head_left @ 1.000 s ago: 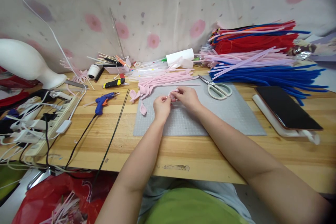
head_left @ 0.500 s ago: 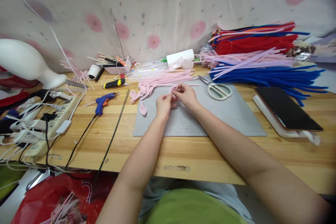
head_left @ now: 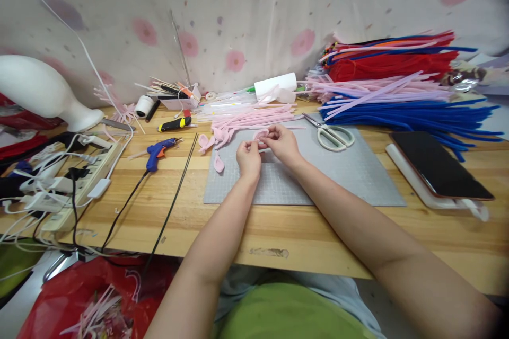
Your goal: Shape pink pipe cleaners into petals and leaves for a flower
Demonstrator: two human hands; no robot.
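Over the grey cutting mat (head_left: 350,175) my left hand (head_left: 248,159) and my right hand (head_left: 280,144) meet, both pinched on a small pink pipe cleaner loop (head_left: 260,135). The fingers of both hands are closed round it and hide most of it. Just behind the hands lies a bundle of pink pipe cleaners (head_left: 254,117). Two or three finished pink loops (head_left: 218,162) rest at the mat's left edge.
White-handled scissors (head_left: 332,135) lie on the mat to the right. A blue glue gun (head_left: 158,149) and a power strip (head_left: 67,185) with cables sit left. Stacks of red, pink and blue pipe cleaners (head_left: 401,90) fill the back right. A phone (head_left: 439,164) lies at right.
Both hands have shifted slightly away from me and up, still working the pink loop between the fingers. The view has drifted a little.
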